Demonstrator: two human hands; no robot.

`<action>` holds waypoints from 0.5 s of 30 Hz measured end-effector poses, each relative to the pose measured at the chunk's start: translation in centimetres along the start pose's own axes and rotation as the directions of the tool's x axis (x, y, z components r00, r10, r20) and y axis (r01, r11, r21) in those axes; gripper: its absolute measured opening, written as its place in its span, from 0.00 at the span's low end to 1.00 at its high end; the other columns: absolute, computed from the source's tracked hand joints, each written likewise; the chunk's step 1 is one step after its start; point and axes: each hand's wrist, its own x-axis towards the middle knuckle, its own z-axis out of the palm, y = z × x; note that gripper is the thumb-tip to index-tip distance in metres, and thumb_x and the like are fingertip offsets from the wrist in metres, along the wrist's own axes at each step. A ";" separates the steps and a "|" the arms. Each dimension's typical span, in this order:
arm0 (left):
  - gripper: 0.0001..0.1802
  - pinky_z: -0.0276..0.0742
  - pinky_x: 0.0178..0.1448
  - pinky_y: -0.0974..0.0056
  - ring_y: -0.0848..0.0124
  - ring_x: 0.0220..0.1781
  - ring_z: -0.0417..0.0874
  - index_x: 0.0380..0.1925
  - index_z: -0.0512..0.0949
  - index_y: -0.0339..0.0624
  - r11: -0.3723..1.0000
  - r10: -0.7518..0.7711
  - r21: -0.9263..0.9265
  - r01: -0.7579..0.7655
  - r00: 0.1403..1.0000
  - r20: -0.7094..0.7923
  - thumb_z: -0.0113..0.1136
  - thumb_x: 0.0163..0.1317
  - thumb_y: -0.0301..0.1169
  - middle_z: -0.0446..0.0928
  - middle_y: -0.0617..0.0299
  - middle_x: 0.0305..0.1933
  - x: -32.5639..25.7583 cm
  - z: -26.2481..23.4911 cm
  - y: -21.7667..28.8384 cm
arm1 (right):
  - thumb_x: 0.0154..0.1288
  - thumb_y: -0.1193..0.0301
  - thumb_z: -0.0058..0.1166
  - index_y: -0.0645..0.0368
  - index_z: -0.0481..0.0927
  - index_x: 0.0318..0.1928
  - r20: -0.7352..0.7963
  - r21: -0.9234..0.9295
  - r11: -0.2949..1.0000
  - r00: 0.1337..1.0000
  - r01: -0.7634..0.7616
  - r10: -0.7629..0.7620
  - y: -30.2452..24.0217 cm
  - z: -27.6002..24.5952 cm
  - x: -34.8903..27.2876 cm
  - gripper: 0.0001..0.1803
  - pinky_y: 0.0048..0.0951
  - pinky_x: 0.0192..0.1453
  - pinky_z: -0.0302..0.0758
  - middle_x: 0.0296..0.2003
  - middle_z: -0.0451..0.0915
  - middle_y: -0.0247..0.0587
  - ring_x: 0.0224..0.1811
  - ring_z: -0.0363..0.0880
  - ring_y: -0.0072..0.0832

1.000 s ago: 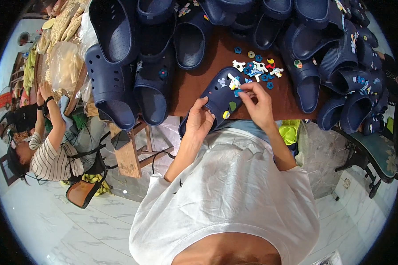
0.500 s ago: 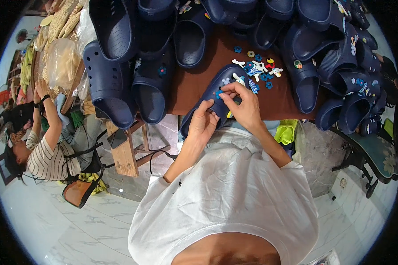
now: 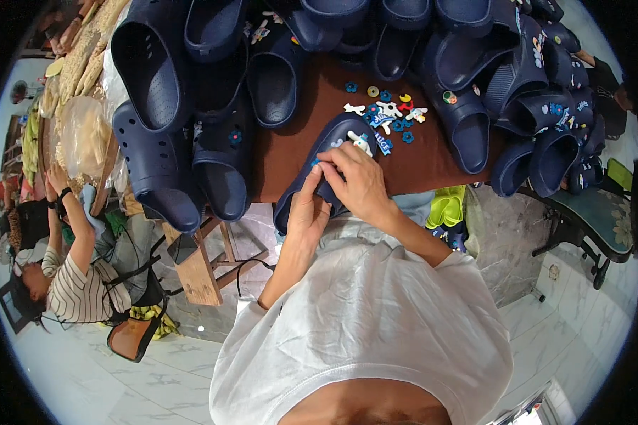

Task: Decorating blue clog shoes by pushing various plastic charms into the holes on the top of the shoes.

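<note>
Both hands on one navy clog (image 3: 333, 152) at the brown worktop (image 3: 432, 166) near edge. Left hand (image 3: 308, 212) grips its side; right hand (image 3: 358, 180) fingers pinch a small blue charm (image 3: 317, 163) against the upper. Loose charms (image 3: 386, 113) just beyond.

Pale marble-tiled floor (image 3: 85, 382) around a brown table (image 3: 319, 92) and green chair (image 3: 602, 227)

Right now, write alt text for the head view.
Both hands, left hand and right hand, press on a navy clog at the edge of a brown table. Small charms and many navy clogs lie beyond.
</note>
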 end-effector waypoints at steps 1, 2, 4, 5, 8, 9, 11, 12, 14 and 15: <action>0.14 0.78 0.59 0.64 0.72 0.52 0.82 0.48 0.78 0.45 0.999 -0.022 -0.029 0.021 0.999 -0.042 0.66 0.65 0.33 0.83 0.65 0.48 0.3 -0.2 0.0 | 0.66 0.72 0.56 0.59 0.81 0.42 -0.024 -0.040 0.999 0.999 0.033 -0.034 0.2 0.2 -0.2 0.07 0.37 0.41 0.77 0.34 0.78 0.41 0.37 0.81 0.39; 0.14 0.78 0.59 0.64 0.72 0.52 0.82 0.48 0.78 0.45 0.999 -0.023 -0.026 0.022 0.999 -0.037 0.66 0.65 0.33 0.83 0.65 0.48 0.3 -0.2 0.0 | 0.66 0.72 0.55 0.59 0.82 0.42 -0.047 -0.081 0.995 0.997 0.064 -0.068 0.3 0.4 -0.4 0.07 0.38 0.42 0.76 0.35 0.77 0.41 0.39 0.80 0.40; 0.14 0.79 0.57 0.66 0.73 0.50 0.83 0.48 0.78 0.44 0.999 0.007 -0.032 -0.008 0.999 -0.033 0.66 0.65 0.34 0.83 0.65 0.47 0.3 -0.2 0.0 | 0.68 0.73 0.52 0.60 0.81 0.45 -0.011 -0.071 0.997 0.999 0.033 -0.034 0.2 0.4 -0.9 0.09 0.40 0.45 0.75 0.37 0.76 0.43 0.42 0.78 0.42; 0.14 0.79 0.57 0.66 0.73 0.50 0.83 0.48 0.78 0.44 1.000 0.007 -0.030 -0.007 1.000 -0.029 0.66 0.65 0.34 0.83 0.65 0.47 0.5 -0.4 0.0 | 0.67 0.73 0.52 0.59 0.79 0.47 -0.011 -0.031 0.999 0.999 0.042 -0.042 0.2 0.5 -1.2 0.10 0.42 0.46 0.75 0.38 0.75 0.44 0.43 0.77 0.43; 0.13 0.80 0.55 0.67 0.73 0.49 0.83 0.48 0.78 0.43 1.000 0.008 -0.029 -0.009 0.999 -0.035 0.64 0.66 0.33 0.82 0.65 0.46 0.7 -0.6 0.0 | 0.66 0.76 0.51 0.60 0.77 0.53 0.016 -0.010 0.998 0.998 0.061 -0.061 0.1 0.5 -1.7 0.15 0.42 0.48 0.74 0.41 0.73 0.45 0.45 0.76 0.43; 0.13 0.81 0.54 0.67 0.72 0.49 0.83 0.48 0.78 0.42 1.000 0.026 -0.014 -0.027 0.998 -0.057 0.64 0.66 0.33 0.82 0.63 0.47 0.7 -0.6 -0.1 | 0.65 0.76 0.51 0.61 0.76 0.54 0.029 -0.013 0.998 0.997 0.067 -0.067 0.1 0.5 -1.9 0.17 0.42 0.49 0.74 0.41 0.73 0.45 0.45 0.76 0.43; 0.14 0.81 0.53 0.66 0.72 0.48 0.83 0.48 0.77 0.42 0.999 0.044 0.003 -0.044 0.996 -0.078 0.63 0.66 0.34 0.82 0.62 0.47 0.7 -0.5 -0.3 | 0.65 0.77 0.52 0.61 0.76 0.55 0.042 -0.015 0.997 0.997 0.071 -0.070 0.3 0.5 -2.1 0.18 0.42 0.49 0.74 0.42 0.73 0.45 0.45 0.76 0.43; 0.14 0.81 0.53 0.66 0.72 0.48 0.83 0.48 0.77 0.41 0.998 0.065 0.010 -0.064 0.993 -0.099 0.64 0.66 0.34 0.81 0.61 0.47 0.8 -0.4 -0.3 | 0.64 0.78 0.52 0.61 0.75 0.56 0.037 -0.006 0.996 0.995 0.093 -0.093 0.4 0.7 -2.2 0.19 0.42 0.50 0.74 0.42 0.73 0.46 0.46 0.75 0.43; 0.15 0.81 0.52 0.66 0.71 0.48 0.83 0.48 0.77 0.40 0.996 0.089 0.017 -0.088 0.988 -0.126 0.64 0.66 0.35 0.81 0.60 0.48 0.9 -0.3 -0.5 | 0.64 0.78 0.52 0.62 0.75 0.58 0.035 0.009 0.993 0.993 0.116 -0.116 0.4 0.8 -2.2 0.20 0.42 0.51 0.74 0.43 0.72 0.46 0.46 0.75 0.44; 0.16 0.81 0.51 0.66 0.72 0.47 0.83 0.48 0.77 0.40 0.995 0.094 0.030 -0.091 0.989 -0.111 0.64 0.66 0.36 0.81 0.60 0.47 1.0 -0.4 -0.5 | 0.64 0.78 0.52 0.62 0.74 0.58 0.023 0.027 0.994 0.994 0.102 -0.103 0.3 0.7 -2.3 0.20 0.42 0.51 0.74 0.43 0.72 0.47 0.47 0.75 0.44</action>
